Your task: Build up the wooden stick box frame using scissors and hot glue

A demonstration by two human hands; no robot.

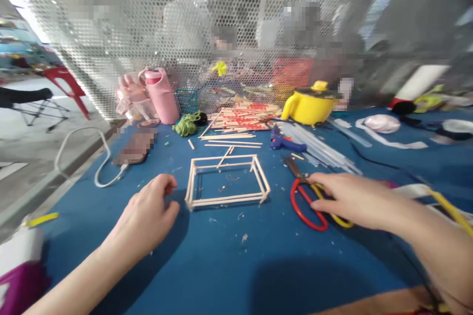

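Note:
A rectangular frame of thin wooden sticks (227, 202) stands on the blue tabletop, with short uprights at its corners. My left hand (150, 214) hovers just left of it, fingers loosely bent, thumb apart, nothing in its grasp. To the right of the frame, scissors (295, 199) with one red and one yellow handle lie with blades pointing away from me. My right hand (343, 199) has its thumb and fingers around the yellow handle near the pivot. Several loose sticks (233, 145) lie behind the frame. Beyond these sits a blue glue gun (286, 141).
Clear glue sticks (321, 145), a yellow pot (309, 108) and red-and-white stick wrappers (244, 117) line the back. Left are a pink bottle (162, 98), green yarn (187, 124) and a phone (137, 146) with a white cable. White ribbon (380, 124) lies right. A perforated screen stands behind.

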